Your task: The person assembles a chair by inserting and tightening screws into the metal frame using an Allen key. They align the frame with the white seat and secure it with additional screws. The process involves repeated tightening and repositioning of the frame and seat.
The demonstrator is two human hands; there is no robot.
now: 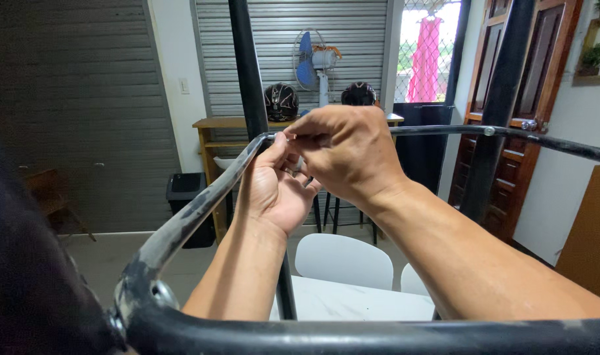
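Behind: fan [311, 60], helmets [281, 102]; black frame [201, 204] crosses foreground.

I see grey roller shutters [70, 98] along the far wall, with a wooden shelf [224, 125] bearing two helmets [281, 102] and a standing fan [313, 62]. Daylight enters a grilled window [428, 46] beside brown wooden doors [543, 72]; white chairs [343, 260] flank a pale table [352, 302].

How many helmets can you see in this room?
2. One dark helmet sits on the wooden shelf left of the blue fan; the other helmet is right of the fan, partly behind the right hand. Others may be hidden.
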